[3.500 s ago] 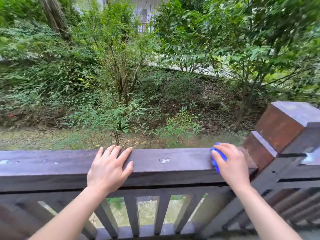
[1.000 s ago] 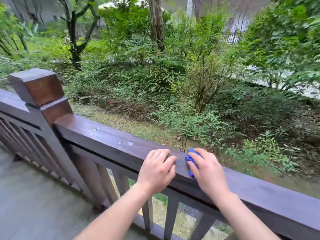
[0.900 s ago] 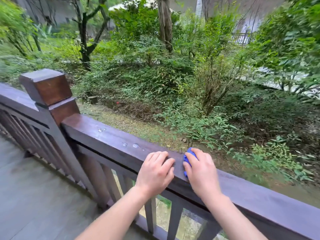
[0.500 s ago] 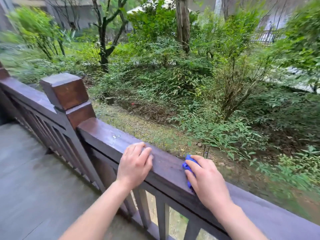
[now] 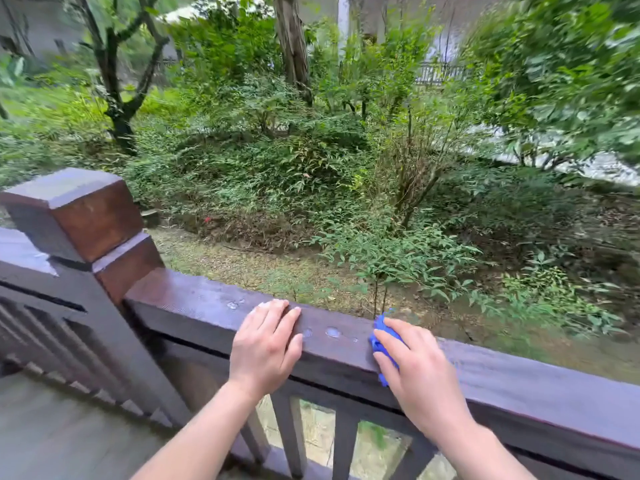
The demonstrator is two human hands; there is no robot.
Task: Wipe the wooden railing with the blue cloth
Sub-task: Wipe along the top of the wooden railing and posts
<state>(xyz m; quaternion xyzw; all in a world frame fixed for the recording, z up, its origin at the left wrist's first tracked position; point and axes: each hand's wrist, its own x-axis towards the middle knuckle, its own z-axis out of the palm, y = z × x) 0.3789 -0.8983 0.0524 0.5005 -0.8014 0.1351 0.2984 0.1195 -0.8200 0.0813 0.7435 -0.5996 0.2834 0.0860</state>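
Head view, looking down at a wooden railing [image 5: 519, 379] on a porch, garden beyond. The right hand [image 5: 420, 368] presses a bunched blue cloth [image 5: 381, 336] flat on the rail's top, fingers closed over it, well right of the square corner post [image 5: 79, 216]. The left hand [image 5: 266, 344] rests open and empty on the rail, between cloth and post. Water drops [image 5: 332, 332] sit between the two hands. Wiping appears underway; the next stroke probably needs the left hand lifted so the cloth can sweep over the drops toward the post. The rail's far edge drops to the garden; the post ends the run.
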